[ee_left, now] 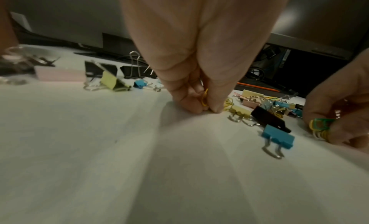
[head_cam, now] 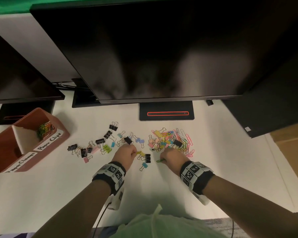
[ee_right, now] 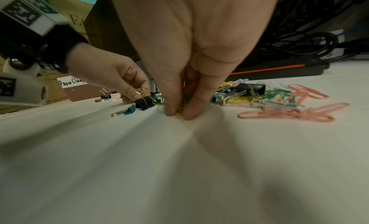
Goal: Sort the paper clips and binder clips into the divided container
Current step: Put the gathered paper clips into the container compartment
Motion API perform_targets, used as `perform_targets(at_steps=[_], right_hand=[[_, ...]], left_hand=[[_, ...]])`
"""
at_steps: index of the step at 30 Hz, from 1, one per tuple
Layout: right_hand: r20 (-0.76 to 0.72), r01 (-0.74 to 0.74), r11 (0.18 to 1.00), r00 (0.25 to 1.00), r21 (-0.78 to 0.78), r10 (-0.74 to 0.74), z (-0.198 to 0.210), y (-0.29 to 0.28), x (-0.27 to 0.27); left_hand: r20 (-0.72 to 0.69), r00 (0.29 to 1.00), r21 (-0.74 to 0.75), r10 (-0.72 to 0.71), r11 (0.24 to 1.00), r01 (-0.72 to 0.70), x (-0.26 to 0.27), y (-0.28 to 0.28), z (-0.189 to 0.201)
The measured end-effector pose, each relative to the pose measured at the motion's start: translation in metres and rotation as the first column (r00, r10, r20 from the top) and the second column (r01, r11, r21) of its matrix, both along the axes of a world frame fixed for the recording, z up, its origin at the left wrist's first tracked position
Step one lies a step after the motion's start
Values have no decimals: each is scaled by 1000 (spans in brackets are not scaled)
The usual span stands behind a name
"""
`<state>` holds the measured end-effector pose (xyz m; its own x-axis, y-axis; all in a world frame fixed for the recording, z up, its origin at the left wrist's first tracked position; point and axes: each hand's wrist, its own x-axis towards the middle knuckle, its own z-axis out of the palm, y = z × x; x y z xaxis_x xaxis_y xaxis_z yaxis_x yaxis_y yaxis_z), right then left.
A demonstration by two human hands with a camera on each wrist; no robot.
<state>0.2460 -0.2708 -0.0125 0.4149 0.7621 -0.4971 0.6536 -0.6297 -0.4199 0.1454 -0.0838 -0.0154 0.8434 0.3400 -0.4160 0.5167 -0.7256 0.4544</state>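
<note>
My left hand [head_cam: 126, 152] pinches a yellow paper clip [ee_left: 204, 97] against the surface [head_cam: 58, 186]. My right hand [head_cam: 170, 156] fingers [ee_right: 191, 107] pinch a bunch of paper clips [ee_left: 320, 127], green and yellow. Mixed clip pile [head_cam: 172, 140] just beyond right hand. Divided container [head_cam: 53, 143] well left of the pile.

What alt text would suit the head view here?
Two hands work on a white desk: the left hand pinches a yellow paper clip, the right hand holds several paper clips beside a colourful mixed pile. A brown divided container sits at left.
</note>
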Motion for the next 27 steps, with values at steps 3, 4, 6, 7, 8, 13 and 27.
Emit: perform_targets(at_steps=[3, 4, 6, 7, 8, 13, 27], right_hand=[[-48, 29, 1000, 998, 11, -28, 0, -3, 1], [-60, 43, 999, 997, 16, -42, 1, -3, 2], [-78, 65, 998, 995, 22, -63, 7, -1, 2], [-80, 72, 997, 994, 37, -69, 11, 2, 1], [-77, 78, 995, 994, 61, -73, 16, 9, 0], [-77, 52, 970, 996, 236, -34, 53, 85, -14], [-128, 55, 928, 992, 369, -7, 96, 378, -96]], left_hand=[[33, 998, -41, 49, 998, -48, -9, 5, 0], [39, 997, -53, 68, 996, -66, -13, 8, 1], [61, 992, -77, 110, 991, -105, -24, 18, 5], [78, 988, -87, 137, 988, -130, -30, 25, 9], [92, 981, -97, 169, 982, -160, -37, 33, 13], [249, 913, -58, 323, 946, -319, -71, 97, 50], [107, 855, 29, 508, 858, -513, -118, 271, 90]])
